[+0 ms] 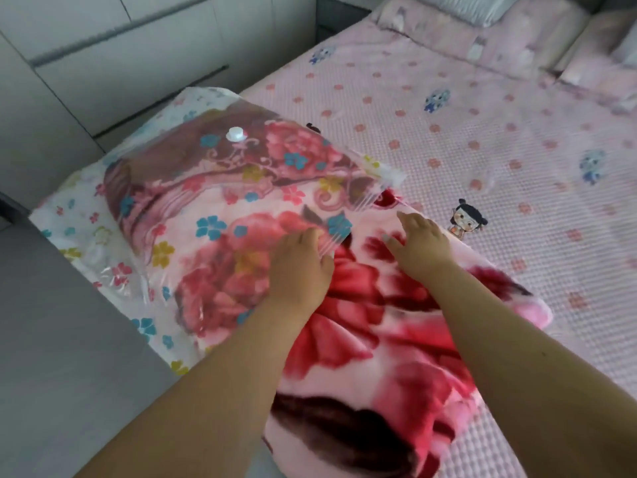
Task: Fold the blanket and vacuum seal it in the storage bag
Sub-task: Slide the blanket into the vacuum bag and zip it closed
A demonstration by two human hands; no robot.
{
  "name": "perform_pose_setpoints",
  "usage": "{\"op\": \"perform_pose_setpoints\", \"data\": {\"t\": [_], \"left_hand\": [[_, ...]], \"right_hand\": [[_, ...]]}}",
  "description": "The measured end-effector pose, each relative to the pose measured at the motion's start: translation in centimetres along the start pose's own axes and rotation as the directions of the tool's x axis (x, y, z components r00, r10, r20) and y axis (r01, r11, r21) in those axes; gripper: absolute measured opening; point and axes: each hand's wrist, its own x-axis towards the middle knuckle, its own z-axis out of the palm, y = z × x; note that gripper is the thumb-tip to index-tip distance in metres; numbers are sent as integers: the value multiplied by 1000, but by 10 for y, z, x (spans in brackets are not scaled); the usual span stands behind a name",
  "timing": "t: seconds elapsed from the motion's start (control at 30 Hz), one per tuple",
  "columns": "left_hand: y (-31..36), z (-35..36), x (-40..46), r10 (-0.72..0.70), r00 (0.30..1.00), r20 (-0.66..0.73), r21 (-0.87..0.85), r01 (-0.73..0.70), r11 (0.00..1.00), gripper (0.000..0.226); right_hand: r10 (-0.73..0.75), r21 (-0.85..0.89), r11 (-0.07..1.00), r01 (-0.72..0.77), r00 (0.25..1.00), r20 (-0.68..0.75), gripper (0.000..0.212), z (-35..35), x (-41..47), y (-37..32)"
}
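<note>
At the bed's left edge, one blanket is lying half inside one storage bag (one valve); left hand gripping the bag's mouth, right hand pressing flat, fingers relaxed.

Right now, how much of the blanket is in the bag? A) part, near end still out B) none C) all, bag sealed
A: the far part of the blanket shows through the bag, while the near end lies bare outside its mouth, with the left hand at the mouth edge.
</note>
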Motion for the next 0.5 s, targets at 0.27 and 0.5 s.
{"op": "perform_pose_setpoints", "data": {"t": [0.27, 0.5], "left_hand": [[44, 25, 82, 133, 971, 199, 135, -161, 978, 48], [55, 59, 170, 257, 930, 261, 189, -311, 931, 45]], "right_hand": [[4, -17, 1000, -4, 1000, 6, 69, -11, 28, 17], [222, 42, 973, -226, 972, 83, 84, 12, 62, 30]]}}
